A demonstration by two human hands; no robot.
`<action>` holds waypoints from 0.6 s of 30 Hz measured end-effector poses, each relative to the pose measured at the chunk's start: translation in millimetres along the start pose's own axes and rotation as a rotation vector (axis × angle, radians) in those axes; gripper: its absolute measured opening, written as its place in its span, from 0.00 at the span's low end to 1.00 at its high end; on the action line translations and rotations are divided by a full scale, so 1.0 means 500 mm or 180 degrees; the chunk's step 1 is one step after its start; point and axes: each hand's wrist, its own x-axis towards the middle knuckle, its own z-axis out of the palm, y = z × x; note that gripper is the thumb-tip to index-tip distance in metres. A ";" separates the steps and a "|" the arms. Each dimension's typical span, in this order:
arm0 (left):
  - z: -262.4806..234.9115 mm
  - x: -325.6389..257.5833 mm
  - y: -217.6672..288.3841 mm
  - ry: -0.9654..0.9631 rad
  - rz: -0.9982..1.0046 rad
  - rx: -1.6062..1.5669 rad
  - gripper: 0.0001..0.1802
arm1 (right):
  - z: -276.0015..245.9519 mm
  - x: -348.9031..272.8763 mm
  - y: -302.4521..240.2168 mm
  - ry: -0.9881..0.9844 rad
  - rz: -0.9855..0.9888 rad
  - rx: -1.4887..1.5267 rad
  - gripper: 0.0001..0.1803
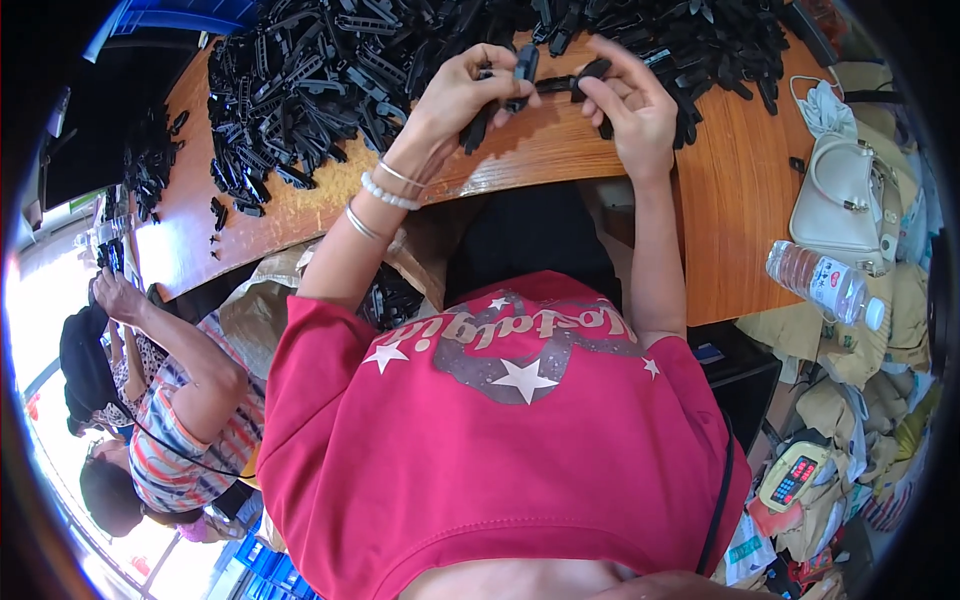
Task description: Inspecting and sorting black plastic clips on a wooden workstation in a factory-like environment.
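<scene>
My left hand (448, 98), with bracelets at its wrist, is closed around a narrow black plastic part (526, 64) near the table's far side. More black plastic shows under its fingers, partly hidden by them. Close by on the right, my right hand (642, 108) pinches a small black plastic piece (592, 74) between thumb and fingers, with its index finger stretched out. Another black strip (555, 84) lies between the two hands; I cannot tell whether either one holds it. Behind both hands spreads a large heap of similar black plastic parts (310, 85).
The brown wooden table (735, 210) curves around me. At its right edge are a white handbag (832, 205), a clear plastic bottle (815, 280) and a face mask (828, 108). A keypad device (795, 480) lies among brown bags. At left, a co-worker's hand (120, 298) holds dark parts.
</scene>
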 end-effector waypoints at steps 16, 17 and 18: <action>0.051 -0.092 0.046 0.0244 -0.0107 0.1407 0.19 | 0.042 -0.059 -0.052 -0.0162 0.0086 0.0102 0.08; 0.063 -0.096 0.048 0.0310 0.0258 0.1525 0.20 | 0.050 -0.063 -0.055 -0.0017 0.0020 0.0077 0.07; 0.077 -0.102 0.050 0.0381 0.0620 0.1635 0.21 | 0.057 -0.068 -0.060 0.0121 -0.0041 0.0052 0.06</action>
